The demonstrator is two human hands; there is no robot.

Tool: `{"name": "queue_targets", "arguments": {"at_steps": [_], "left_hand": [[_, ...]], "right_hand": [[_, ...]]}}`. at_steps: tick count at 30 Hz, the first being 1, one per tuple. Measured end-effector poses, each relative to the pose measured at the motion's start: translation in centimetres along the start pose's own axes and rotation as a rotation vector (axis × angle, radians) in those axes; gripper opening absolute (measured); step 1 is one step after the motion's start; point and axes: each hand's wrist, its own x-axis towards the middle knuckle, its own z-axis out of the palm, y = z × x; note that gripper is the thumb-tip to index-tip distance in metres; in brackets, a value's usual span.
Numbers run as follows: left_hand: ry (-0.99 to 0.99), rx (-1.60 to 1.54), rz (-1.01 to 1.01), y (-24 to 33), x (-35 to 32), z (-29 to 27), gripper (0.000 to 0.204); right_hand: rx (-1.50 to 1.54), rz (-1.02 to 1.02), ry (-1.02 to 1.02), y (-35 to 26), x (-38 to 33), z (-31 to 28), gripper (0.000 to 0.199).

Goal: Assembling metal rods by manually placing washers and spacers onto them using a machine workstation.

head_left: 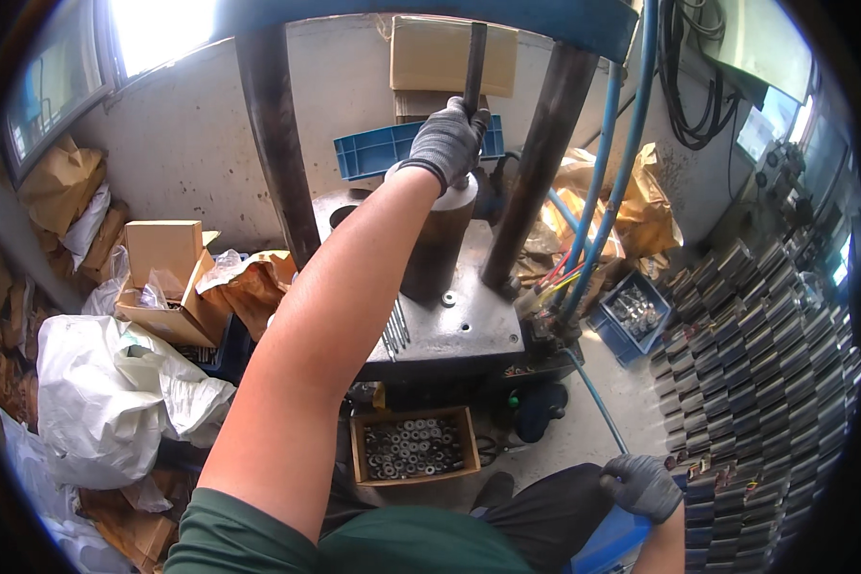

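My left arm stretches across the press, and my left hand (448, 142), in a grey knitted glove, is closed around a dark upright bar (475, 62). Below that hand stands a thick dark metal cylinder (435, 249) on the press's steel table (488, 335). A small metal ring (449, 299) lies in front of the cylinder, and several thin rods (395, 330) lie beside my forearm. At the lower right, by my knee, my gloved right hand (643, 486) is closed on the end of a thin blue lever (595, 400). Both palms are hidden.
Dark press columns (277, 134) flank the table. Beneath its front edge sits a wooden box (416, 475) of small metal rings. Blue hoses (631, 153) and a blue bin (631, 316) are right, beside stacked dark metal pieces (756, 364). Left are a white sack (105, 397) and an open carton (167, 320).
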Motion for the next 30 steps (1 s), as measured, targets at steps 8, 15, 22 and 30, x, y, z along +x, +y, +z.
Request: {"name": "queue_targets", "arguments": {"at_steps": [8,15,22,30], "left_hand": [[-0.011,-0.017,-0.035,0.0,-0.3,-0.1,0.039],[-0.011,-0.009,-0.007,-0.2,-0.1,0.1,0.039],[-0.016,-0.048,-0.008,-0.5,-0.1,0.3,0.039],[-0.038,-0.106,-0.043,-0.1,-0.5,0.0,0.038]], "right_hand": [[0.084,0.021,0.059,-0.4,0.7,-2.8,0.025],[0.03,-0.032,0.039,0.7,0.7,-2.2,0.025],[0.265,0.071,0.154,0.1,0.9,-2.3,0.025],[0.277,0.054,0.05,-0.5,0.8,-3.1,0.024]]}}
